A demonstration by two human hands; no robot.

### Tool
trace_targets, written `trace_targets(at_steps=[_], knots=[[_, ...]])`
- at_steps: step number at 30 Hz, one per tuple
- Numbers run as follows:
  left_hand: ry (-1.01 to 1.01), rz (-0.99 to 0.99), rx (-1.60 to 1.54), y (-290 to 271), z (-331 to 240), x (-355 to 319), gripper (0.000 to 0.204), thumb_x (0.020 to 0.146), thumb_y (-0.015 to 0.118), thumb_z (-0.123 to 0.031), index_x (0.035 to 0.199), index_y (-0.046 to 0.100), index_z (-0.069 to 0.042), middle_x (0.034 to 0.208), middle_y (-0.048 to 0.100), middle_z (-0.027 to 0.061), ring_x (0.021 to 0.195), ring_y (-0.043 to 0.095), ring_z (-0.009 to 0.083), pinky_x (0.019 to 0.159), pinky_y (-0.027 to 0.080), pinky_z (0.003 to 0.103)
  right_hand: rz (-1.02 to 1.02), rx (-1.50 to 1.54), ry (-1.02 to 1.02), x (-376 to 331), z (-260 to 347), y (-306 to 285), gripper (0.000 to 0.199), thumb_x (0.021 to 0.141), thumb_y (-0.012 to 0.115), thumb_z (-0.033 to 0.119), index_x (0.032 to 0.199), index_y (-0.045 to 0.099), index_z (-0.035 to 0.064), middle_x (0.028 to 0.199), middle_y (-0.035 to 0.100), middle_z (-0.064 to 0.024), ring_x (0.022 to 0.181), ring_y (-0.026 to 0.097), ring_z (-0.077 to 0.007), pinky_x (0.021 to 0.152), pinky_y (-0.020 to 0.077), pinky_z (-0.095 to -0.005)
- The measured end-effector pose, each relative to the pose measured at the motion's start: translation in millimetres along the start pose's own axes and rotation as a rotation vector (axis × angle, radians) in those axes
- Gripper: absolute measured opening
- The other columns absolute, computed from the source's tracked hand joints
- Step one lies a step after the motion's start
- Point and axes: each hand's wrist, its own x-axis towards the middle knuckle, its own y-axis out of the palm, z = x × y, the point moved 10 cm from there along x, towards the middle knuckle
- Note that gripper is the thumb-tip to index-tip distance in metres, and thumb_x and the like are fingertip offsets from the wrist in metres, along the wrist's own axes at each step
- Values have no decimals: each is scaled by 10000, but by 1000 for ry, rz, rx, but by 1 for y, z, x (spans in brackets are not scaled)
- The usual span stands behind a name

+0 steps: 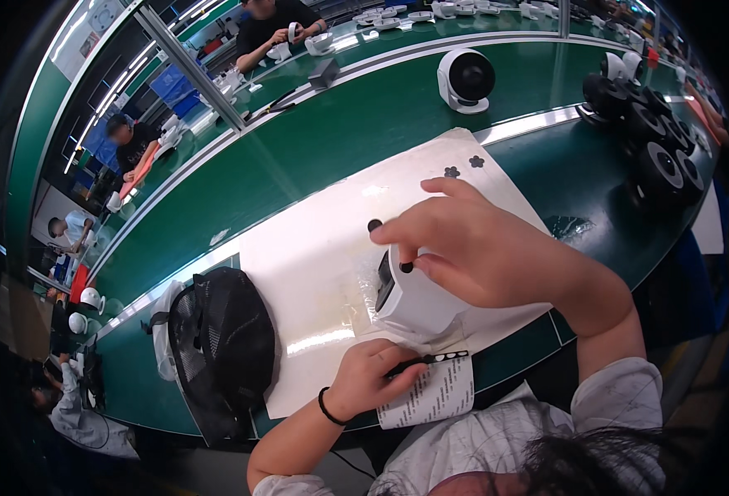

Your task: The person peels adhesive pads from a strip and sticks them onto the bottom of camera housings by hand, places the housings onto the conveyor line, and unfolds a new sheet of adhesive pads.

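Observation:
A white rounded housing (425,304) with a dark opening stands on the pale mat in front of me. Above it hovers my right hand (464,248), its index fingertip bearing a small black round pad (374,225). The thumb is bent below, beside a second black spot (407,267) at the housing's top; whether that is a pad or a hole I cannot tell. My left hand (369,376) is closed on a black strip with round white gaps (447,357), close to the housing's near side. Printed backing paper (431,398) hangs below that strip.
The pale mat (307,273) covers the bench middle, with two black flower-shaped pieces (452,172) on it. A black mesh bag (224,343) lies left. A finished-looking white device (467,80) stands beyond; several black round units (658,140) crowd the right. Co-workers sit across.

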Motion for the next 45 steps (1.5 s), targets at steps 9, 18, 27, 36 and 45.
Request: trace_targets(at_steps=[9, 18, 27, 36, 45], knots=[[-57, 3, 16, 1, 4, -3, 159, 706, 694, -167, 797, 645, -47, 666, 588, 105, 587, 581, 258, 521, 463, 321, 25, -201, -21, -16, 17, -8, 315, 777, 542, 42, 1088, 523, 92, 1005, 554, -103, 1045, 506, -274, 1004, 284, -442], [-38, 2, 14, 1, 2, -4, 168, 691, 715, -137, 797, 634, -35, 664, 586, 99, 567, 575, 232, 511, 452, 299, -5, 480, 212, -56, -29, 3, 49, 811, 604, 98, 838, 565, 87, 1377, 310, -148, 1341, 139, -341, 959, 327, -368], [-49, -4, 12, 1, 3, -1, 166, 691, 715, -135, 796, 635, -35, 663, 585, 92, 567, 576, 228, 515, 453, 296, -14, 529, 242, -64, -42, 11, 71, 817, 623, 128, 841, 570, 87, 1417, 276, -157, 1359, 83, -325, 912, 346, -333], [-45, -16, -4, 1, 4, -1, 169, 691, 717, -122, 799, 629, -26, 647, 578, 89, 552, 567, 213, 513, 440, 282, -27, 530, 187, -64, -43, 13, 89, 764, 671, 145, 771, 586, 119, 1400, 317, -138, 1357, 69, -353, 1057, 122, -476], [-75, 9, 5, 4, 7, 0, 172, 691, 715, -126, 795, 631, -18, 655, 584, 93, 558, 571, 213, 518, 443, 281, -66, 648, 202, -67, -52, 17, 95, 828, 612, 186, 823, 590, 94, 1403, 309, -122, 1353, 84, -345, 1053, 164, -456]])
